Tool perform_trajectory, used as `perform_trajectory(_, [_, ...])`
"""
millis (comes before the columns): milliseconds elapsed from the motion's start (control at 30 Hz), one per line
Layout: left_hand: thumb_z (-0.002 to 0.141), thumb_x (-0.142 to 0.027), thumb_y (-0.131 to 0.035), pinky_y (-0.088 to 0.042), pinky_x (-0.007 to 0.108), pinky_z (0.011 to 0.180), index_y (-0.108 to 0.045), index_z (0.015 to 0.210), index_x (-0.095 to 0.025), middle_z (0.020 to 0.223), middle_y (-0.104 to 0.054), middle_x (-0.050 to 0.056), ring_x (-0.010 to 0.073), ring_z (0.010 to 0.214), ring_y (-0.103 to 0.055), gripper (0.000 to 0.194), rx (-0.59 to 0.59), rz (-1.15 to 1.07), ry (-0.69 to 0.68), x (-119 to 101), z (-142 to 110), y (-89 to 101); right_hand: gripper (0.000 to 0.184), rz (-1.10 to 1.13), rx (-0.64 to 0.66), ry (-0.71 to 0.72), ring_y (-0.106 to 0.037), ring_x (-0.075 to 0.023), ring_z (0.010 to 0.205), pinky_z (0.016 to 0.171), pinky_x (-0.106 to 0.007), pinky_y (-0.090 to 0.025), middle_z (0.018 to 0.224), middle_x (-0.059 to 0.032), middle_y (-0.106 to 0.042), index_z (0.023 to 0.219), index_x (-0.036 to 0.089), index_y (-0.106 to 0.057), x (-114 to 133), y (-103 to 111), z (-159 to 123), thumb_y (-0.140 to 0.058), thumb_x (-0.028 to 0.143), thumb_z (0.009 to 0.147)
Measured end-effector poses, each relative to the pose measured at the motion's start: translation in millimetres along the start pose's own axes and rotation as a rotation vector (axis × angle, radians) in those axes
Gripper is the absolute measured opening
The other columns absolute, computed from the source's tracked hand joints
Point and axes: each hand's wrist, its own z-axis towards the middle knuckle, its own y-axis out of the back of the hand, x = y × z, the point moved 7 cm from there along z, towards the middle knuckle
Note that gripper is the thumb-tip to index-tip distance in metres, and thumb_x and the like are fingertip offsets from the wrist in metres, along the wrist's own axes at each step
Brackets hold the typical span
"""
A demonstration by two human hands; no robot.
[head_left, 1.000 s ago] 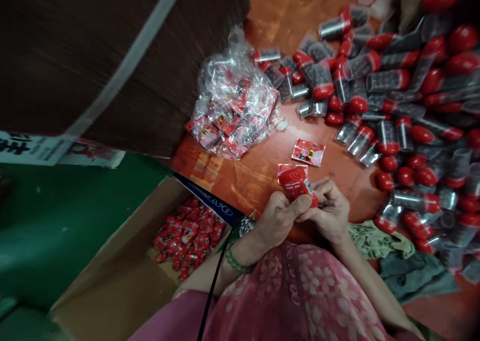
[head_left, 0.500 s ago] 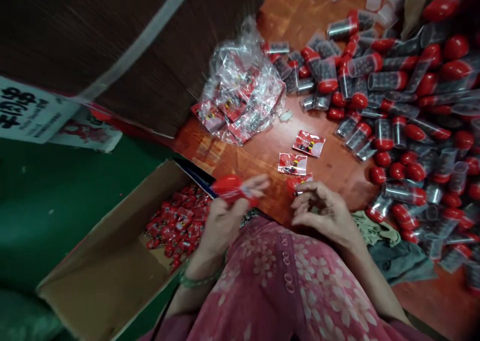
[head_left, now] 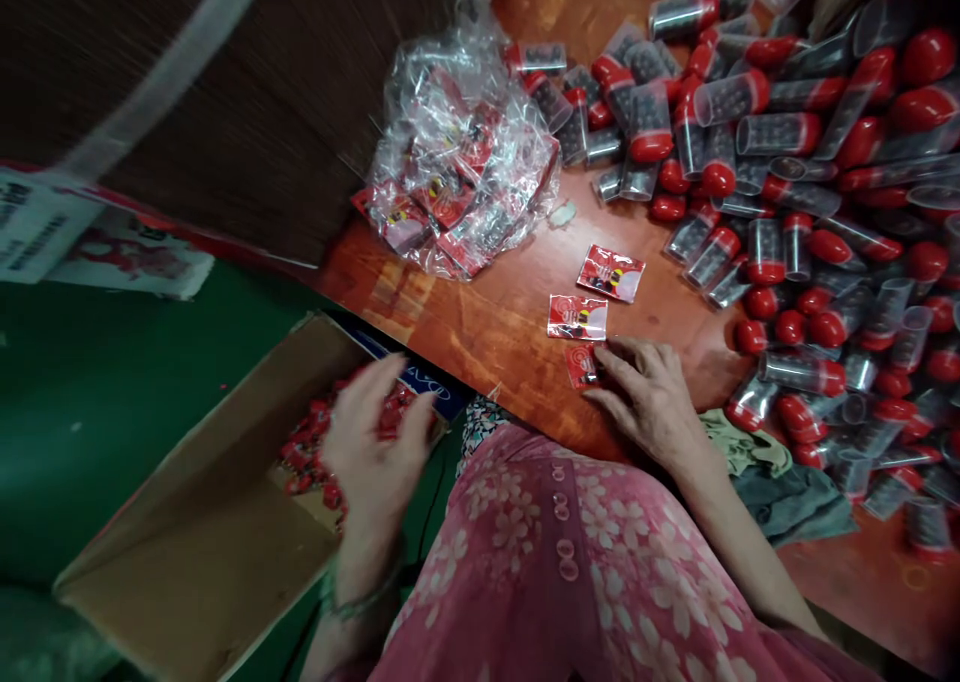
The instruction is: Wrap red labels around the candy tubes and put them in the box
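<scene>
My left hand [head_left: 375, 452] hovers over the near end of the cardboard box [head_left: 172, 552], blurred, with thumb and fingers apart and nothing visible in it. Below it in the box lies a heap of small, shiny red wrapped pieces [head_left: 304, 447]. On the wooden table, my right hand [head_left: 649, 397] rests with its fingertips at the right edge of a flat red printed packet [head_left: 579, 366], partly covering it. Its thumb and forefinger stand apart. Two similar packets, one nearer [head_left: 577, 317] and one farther [head_left: 611, 273], lie just beyond.
A clear plastic bag [head_left: 461, 162] of red packets sits beside a large dark carton [head_left: 225, 92]. Many clear tubes with red rounded ends [head_left: 776, 134] are piled on the right. Crumpled cloths [head_left: 787, 502] lie near my right forearm.
My left hand has moved left over the box, and the red object that was in it is gone from it. My right hand has come down onto the nearest packet.
</scene>
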Motion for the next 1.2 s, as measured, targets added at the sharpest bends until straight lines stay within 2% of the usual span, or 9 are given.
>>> perform_trajectory(33, [0.086,-0.027,-0.07,-0.051,0.042,0.097,-0.062,0.124,-0.021,0.116,-0.07,0.009,0.0241,0.11,-0.063,0.039,0.006,0.029,-0.152,-23,5,-17.3,0.037,-0.012,-0.011,0.0,-0.054,-0.0316,0.109,0.09,-0.049,-0.047,0.123,-0.0183,-0.063,0.122,0.014,-0.064,-1,0,-2,-0.062,0.036,0.092])
perform_trajectory(133, [0.083,-0.027,-0.073,-0.054,0.039,0.092,-0.063,0.117,-0.016,0.108,-0.071,0.011,0.0225,0.101,-0.065,0.037,0.217,-0.03,-0.504,-77,9,-74.6,0.027,-0.022,-0.081,0.01,-0.055,-0.0292,0.104,0.087,-0.046,-0.049,0.118,-0.0178,-0.065,0.116,0.015,-0.068,-4,0,-7,-0.061,0.028,0.093])
perform_trajectory(300, [0.09,-0.029,-0.063,-0.054,0.043,0.09,-0.062,0.116,-0.01,0.11,-0.068,0.016,0.027,0.104,-0.062,0.032,0.412,0.029,-0.641,-96,10,-127.4,0.021,-0.026,-0.098,0.054,-0.056,-0.0252,0.093,0.079,-0.041,-0.051,0.109,-0.0125,-0.069,0.112,0.02,-0.069,-4,-6,-5,-0.058,0.021,0.095])
perform_trajectory(400, [0.092,-0.015,-0.054,-0.055,0.039,0.085,-0.065,0.107,-0.012,0.102,-0.07,0.013,0.023,0.097,-0.063,0.019,0.354,0.036,-0.681,-89,12,-132.5,0.025,0.052,-0.065,0.06,-0.057,-0.0257,0.096,0.083,-0.042,-0.052,0.109,-0.0133,-0.069,0.117,0.018,-0.066,-4,-1,-2,-0.059,0.025,0.094])
perform_trajectory(533, [0.092,-0.007,-0.048,-0.055,0.035,0.086,-0.067,0.104,-0.016,0.1,-0.072,0.009,0.0193,0.097,-0.064,0.024,0.297,-0.017,-0.687,-79,14,-127.9,0.042,0.123,0.015,0.033,-0.058,-0.028,0.103,0.089,-0.047,-0.051,0.119,-0.0144,-0.065,0.133,0.02,-0.057,-9,6,-1,-0.061,0.032,0.093])
perform_trajectory(700, [0.092,-0.019,-0.058,-0.056,0.036,0.087,-0.064,0.108,-0.015,0.101,-0.072,0.01,0.0212,0.098,-0.065,0.018,0.316,-0.035,-0.66,-81,18,-121.9,0.029,0.108,0.023,0.089,-0.06,-0.0246,0.092,0.08,-0.041,-0.051,0.106,-0.0112,-0.071,0.113,0.022,-0.069,-10,3,0,-0.049,0.013,0.094])
perform_trajectory(800, [0.089,-0.031,-0.065,-0.055,0.041,0.089,-0.06,0.12,-0.011,0.11,-0.071,0.015,0.0262,0.103,-0.065,0.037,0.339,0.036,-0.688,-89,17,-122.6,0.027,0.048,-0.021,0.145,-0.06,-0.0236,0.088,0.077,-0.039,-0.05,0.101,-0.0113,-0.072,0.11,0.018,-0.069,-5,1,-1,-0.048,0.012,0.093])
perform_trajectory(1033, [0.095,-0.012,-0.047,-0.053,0.037,0.083,-0.066,0.113,-0.013,0.101,-0.072,0.013,0.0224,0.094,-0.065,0.026,0.374,0.088,-0.751,-97,11,-128.8,0.023,0.028,-0.023,0.176,-0.059,-0.0214,0.085,0.075,-0.037,-0.047,0.098,-0.0098,-0.071,0.105,0.02,-0.068,5,3,-1,-0.049,0.013,0.094])
perform_trajectory(1200, [0.091,-0.009,-0.053,-0.054,0.032,0.076,-0.067,0.099,-0.013,0.09,-0.071,0.009,0.0187,0.081,-0.063,0.017,0.366,0.022,-0.714,-97,18,-124.6,0.019,0.075,0.008,0.181,-0.059,-0.0197,0.086,0.076,-0.035,-0.049,0.097,-0.0086,-0.07,0.102,0.018,-0.066,9,3,4,-0.05,0.011,0.094])
